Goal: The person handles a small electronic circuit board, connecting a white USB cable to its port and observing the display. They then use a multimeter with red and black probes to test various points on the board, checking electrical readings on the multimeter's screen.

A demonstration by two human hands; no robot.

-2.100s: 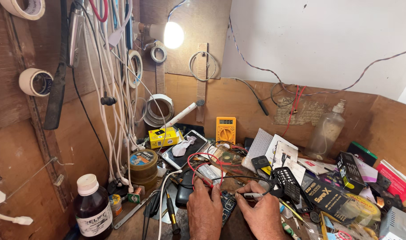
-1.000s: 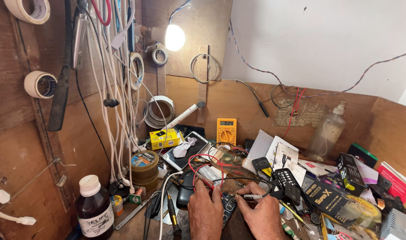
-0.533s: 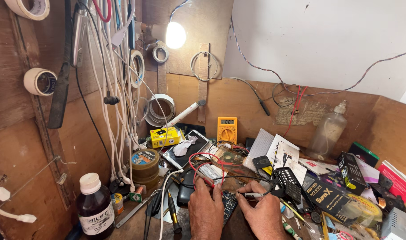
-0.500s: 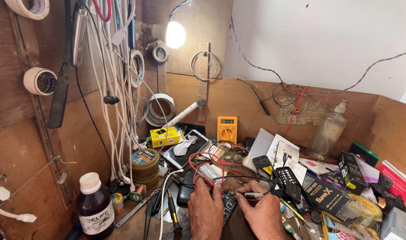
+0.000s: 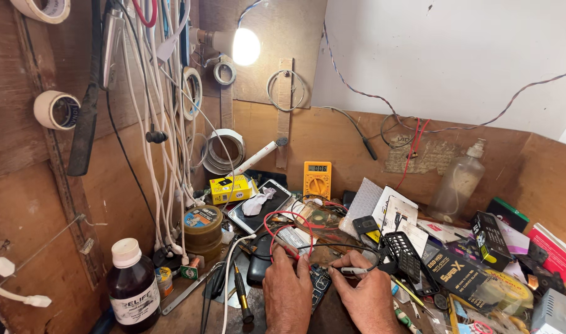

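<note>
— Entry one, the hands?
— Left hand [image 5: 287,295] at the lower middle of the surface [image 5: 190,312], fingers pinched on the red probe lead [image 5: 276,230], its tip pressed down toward the small circuit board [image 5: 319,286]. Right hand [image 5: 368,298] just beside it, grip clamped on a thin pen-like probe [image 5: 355,270] with a black lead [image 5: 332,246] running off it; the probe lies nearly level, pointing left over the board.

— Where does the board sit?
— Between the two hands, flat on the surface, partly hidden by the fingers.

— Items behind?
— Yellow multimeter [image 5: 317,178] upright against the back panel; both leads loop back toward it. A phone [image 5: 260,205] with a scrap of white paper on its screen, left of the meter. Small yellow box [image 5: 229,188] further left.

— Left side?
— Dark bottle with white cap [image 5: 132,286], round tin [image 5: 202,222], a screwdriver [image 5: 241,297] lying near the left hand. White cables [image 5: 171,124] hang from the wall; tape rolls [image 5: 56,110] are mounted there, and a lit bulb [image 5: 246,46] above.

— Right side?
— Black keypad phone [image 5: 403,255], clear spray bottle [image 5: 456,185], assorted boxes and packets crowded together.
</note>
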